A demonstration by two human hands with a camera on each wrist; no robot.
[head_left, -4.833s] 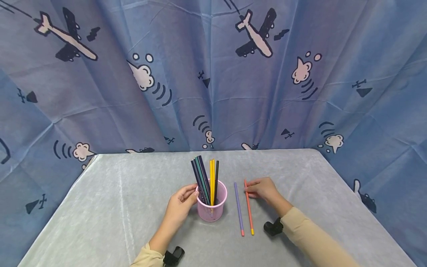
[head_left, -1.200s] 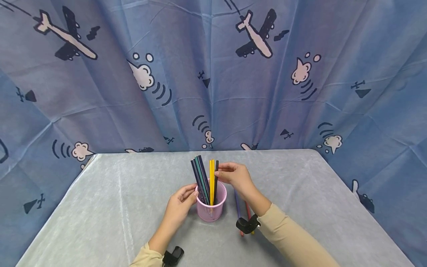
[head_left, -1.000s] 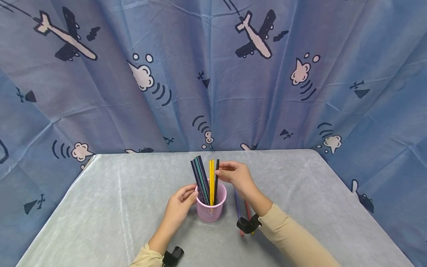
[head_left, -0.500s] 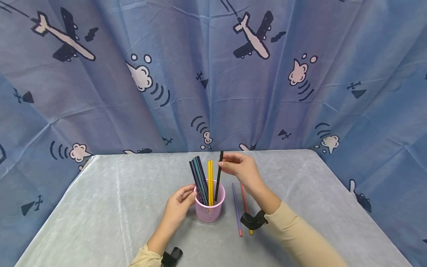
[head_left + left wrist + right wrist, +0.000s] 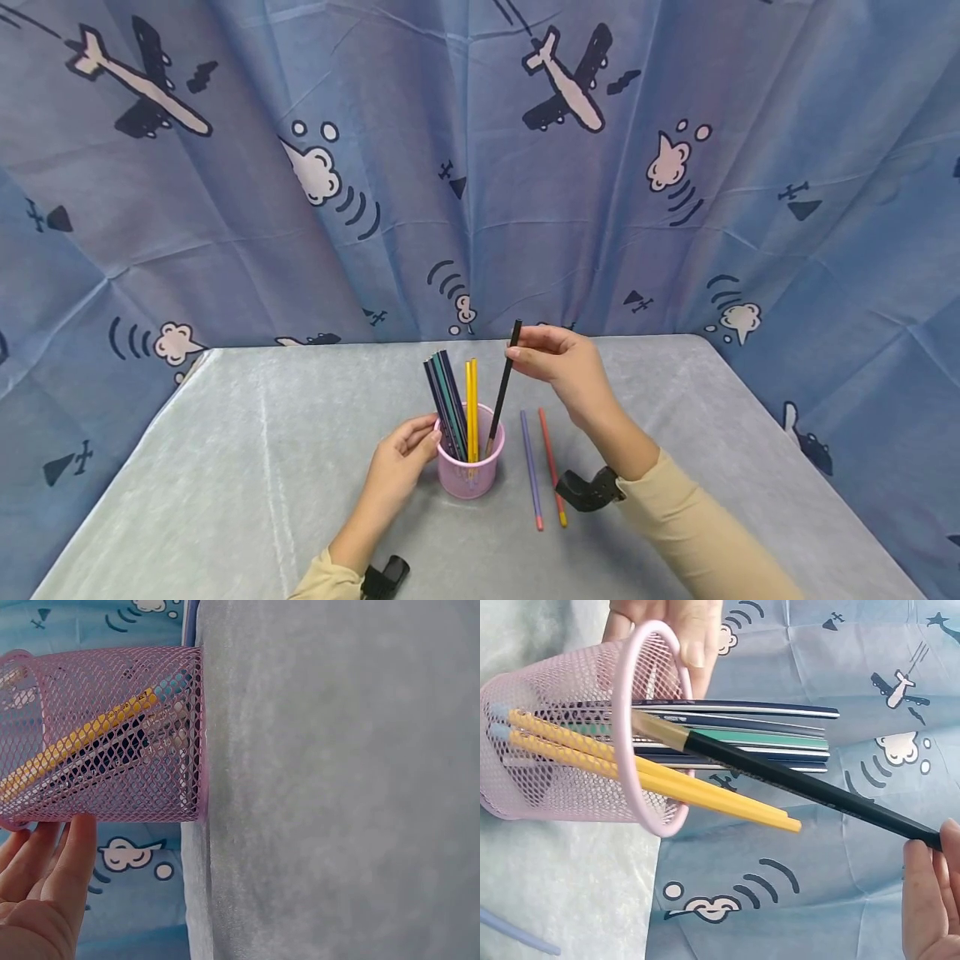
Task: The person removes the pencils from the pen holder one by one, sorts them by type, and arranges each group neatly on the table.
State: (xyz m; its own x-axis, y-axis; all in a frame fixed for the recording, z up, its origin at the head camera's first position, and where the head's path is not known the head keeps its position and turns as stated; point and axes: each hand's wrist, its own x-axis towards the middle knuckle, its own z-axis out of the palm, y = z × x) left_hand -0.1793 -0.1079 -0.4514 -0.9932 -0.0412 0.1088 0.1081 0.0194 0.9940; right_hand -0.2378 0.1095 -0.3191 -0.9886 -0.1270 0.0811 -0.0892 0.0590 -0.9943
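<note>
A pink mesh pencil cup (image 5: pixel 467 479) stands upright on the table. My left hand (image 5: pixel 401 462) holds its left side at the rim, thumb in front and fingers behind. Between thumb and fingertips my right hand (image 5: pixel 562 371) pinches a black-handled paintbrush (image 5: pixel 780 776) near the handle's end. The brush slants up to the right; its gold ferrule and brown tip are still within the cup's mouth. Several dark blue and green pencils (image 5: pixel 447 404) lean left in the cup, beside yellow pencils (image 5: pixel 472 400).
To the right of the cup, a purple pencil (image 5: pixel 531 471) and an orange-red pencil (image 5: pixel 550 450) lie side by side on the grey-covered table (image 5: pixel 300 417). The right wrist camera (image 5: pixel 588 490) overlaps the orange-red one. A blue airplane-print curtain (image 5: pixel 375 275) hangs behind the table.
The right hand has left the orange-red pencil on the table, taken hold of the black paintbrush and drawn it up and to the right. The left hand stays at the cup.
</note>
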